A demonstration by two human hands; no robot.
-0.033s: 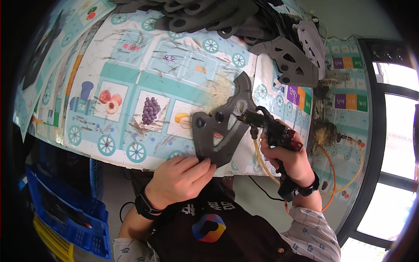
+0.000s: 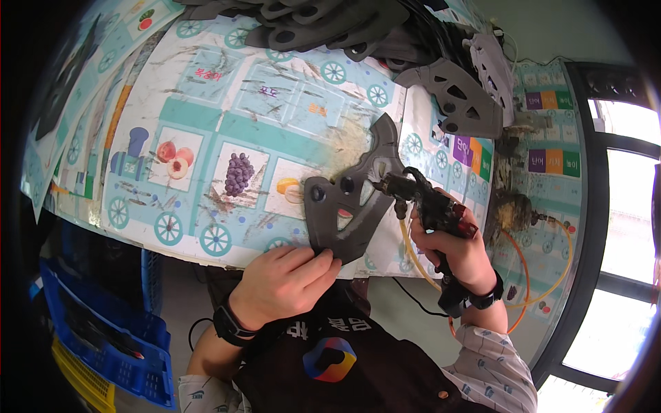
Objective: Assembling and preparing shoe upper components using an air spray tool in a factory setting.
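Observation:
A flat, dark grey curved piece (image 2: 326,224) with round and triangular cut-outs lies near the table's front edge. My left hand (image 2: 284,288) pinches its lower end between thumb and fingers. In my right hand (image 2: 460,253) is a black spray gun (image 2: 430,206), worn and stained, its handle wrapped by my fingers. The nozzle points left, close to the piece's right edge; whether the two touch I cannot tell. From beneath the gun's front hangs a yellowish hose (image 2: 411,251). The printed table covering shows through the cut-outs.
Similar dark pieces (image 2: 330,31) are heaped along the table's far side, with another grey piece (image 2: 451,96) at the far right. The stained table covering (image 2: 200,127) shows fruit pictures. Blue crates (image 2: 113,337) stand low on the left. An orange hose (image 2: 527,275) runs along the right.

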